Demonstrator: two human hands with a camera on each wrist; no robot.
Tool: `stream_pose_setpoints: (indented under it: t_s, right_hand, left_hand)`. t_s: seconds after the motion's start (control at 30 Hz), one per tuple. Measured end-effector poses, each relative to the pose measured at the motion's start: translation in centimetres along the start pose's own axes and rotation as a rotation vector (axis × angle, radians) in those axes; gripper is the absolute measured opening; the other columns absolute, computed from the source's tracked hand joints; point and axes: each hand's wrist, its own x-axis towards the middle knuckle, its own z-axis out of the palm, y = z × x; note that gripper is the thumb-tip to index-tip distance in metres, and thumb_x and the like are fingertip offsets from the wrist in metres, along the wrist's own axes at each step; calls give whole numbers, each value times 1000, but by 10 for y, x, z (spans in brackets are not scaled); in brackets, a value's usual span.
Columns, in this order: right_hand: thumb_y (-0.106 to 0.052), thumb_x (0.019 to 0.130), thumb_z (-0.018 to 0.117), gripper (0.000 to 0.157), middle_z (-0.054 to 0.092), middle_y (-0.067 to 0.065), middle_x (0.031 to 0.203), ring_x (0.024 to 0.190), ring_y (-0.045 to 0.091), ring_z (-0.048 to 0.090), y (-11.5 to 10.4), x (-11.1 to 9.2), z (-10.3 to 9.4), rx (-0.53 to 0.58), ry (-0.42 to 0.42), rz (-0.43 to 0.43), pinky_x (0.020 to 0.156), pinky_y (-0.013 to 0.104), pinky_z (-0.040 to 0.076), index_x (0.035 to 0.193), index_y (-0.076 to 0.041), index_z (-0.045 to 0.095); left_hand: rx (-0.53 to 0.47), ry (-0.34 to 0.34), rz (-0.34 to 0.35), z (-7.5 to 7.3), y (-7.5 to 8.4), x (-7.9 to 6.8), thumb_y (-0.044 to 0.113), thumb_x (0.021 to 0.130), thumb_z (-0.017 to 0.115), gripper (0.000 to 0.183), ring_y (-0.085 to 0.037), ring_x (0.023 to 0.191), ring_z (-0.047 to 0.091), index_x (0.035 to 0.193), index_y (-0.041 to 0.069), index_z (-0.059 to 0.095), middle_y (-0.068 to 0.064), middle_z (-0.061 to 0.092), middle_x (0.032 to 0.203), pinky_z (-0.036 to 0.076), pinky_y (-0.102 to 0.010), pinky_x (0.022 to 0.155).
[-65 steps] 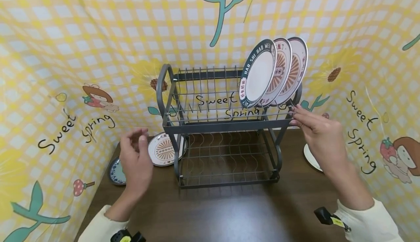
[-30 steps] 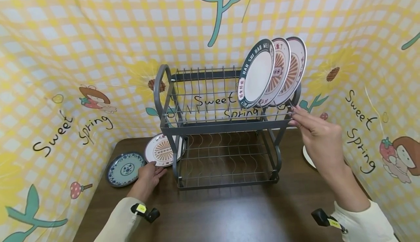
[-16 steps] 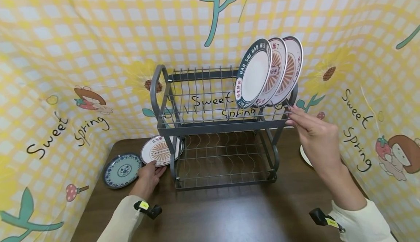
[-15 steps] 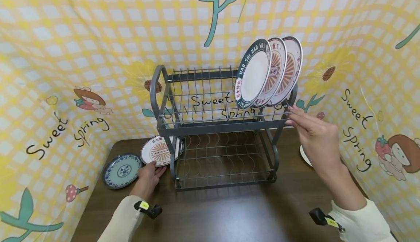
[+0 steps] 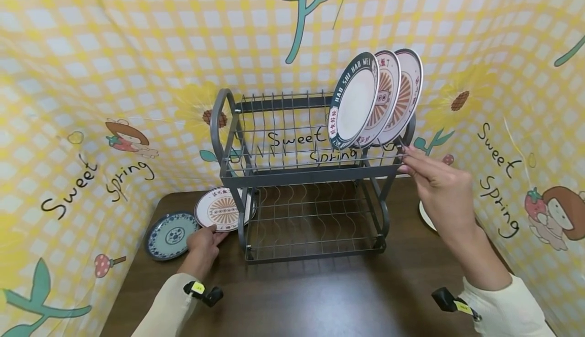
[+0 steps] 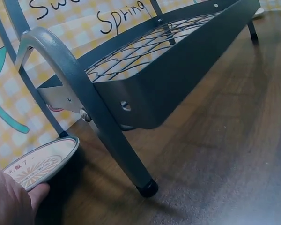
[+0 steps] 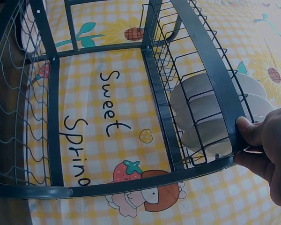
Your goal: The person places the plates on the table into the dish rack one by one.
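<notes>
Head view, starting at the left: a round pale-blue ceramic plate with a dark-blue floral rim (image 5: 171, 236) lies on the dark brown wooden table (image 5: 292, 301), its right edge partly covered by the left hand (image 5: 202, 245). That hand pinches, thumb above and fingers below, the near rim of a round white plate with an orange sunburst print (image 5: 222, 209). This plate sits beside the rack's left end, its right part behind a leg; I can't tell whether it is flat on the table. In the left wrist view the hand runs out of frame, so most of its fingers escape me.

Next stands a two-tier dark grey metal dish rack (image 5: 311, 176). At the right of its upper tier, three plates lean upright: a white one with a dark-green lettered rim (image 5: 356, 104), then two sunburst-printed ones (image 5: 388, 93), each partly hidden by its left neighbour. From the right wrist only their pale undersides show through the wires.

Farther right, the right hand (image 5: 443, 184) grips the rack's upper corner between thumb and curled fingers. Behind its wrist peeks a white plate's edge (image 5: 428, 217), the rest concealed.
</notes>
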Motion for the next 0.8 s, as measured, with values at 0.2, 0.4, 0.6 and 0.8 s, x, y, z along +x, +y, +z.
stream_pose_setpoints:
  t_s: [0.2, 0.4, 0.6, 0.8]
  right_hand:
    - [-13, 77, 78, 20, 72, 7, 107, 100, 18, 70, 0, 0, 1, -12, 0, -8, 96, 2, 39, 97, -6, 77]
    - [-12, 77, 79, 21, 72, 6, 106, 98, 19, 71, 1, 0, 2, -24, 10, -22, 95, -1, 37, 97, -6, 77]
    - [-11, 76, 79, 22, 72, 7, 106, 98, 19, 70, 1, -1, 3, -14, 13, -14, 94, -1, 37, 98, -8, 77]
    - [-11, 75, 80, 23, 73, 6, 105, 96, 21, 71, 0, -1, 2, -12, 21, 9, 92, -3, 37, 97, -8, 78]
  left_hand:
    - [72, 50, 33, -9, 3, -2, -2, 96, 45, 48, -27, 110, 64, 143, -5, 36, -19, 53, 137, 61, -32, 79]
    - [67, 84, 84, -18, 8, -12, 0, 96, 48, 47, -22, 102, 68, 142, -1, 40, -14, 51, 141, 61, -28, 75]
    - [68, 66, 117, -35, 15, -24, 1, 95, 51, 51, -18, 98, 69, 144, 0, 39, -14, 47, 144, 60, -29, 77]
    - [142, 34, 200, -52, 28, -42, 4, 94, 56, 47, -12, 86, 71, 139, -4, 45, -20, 52, 138, 60, -28, 77]
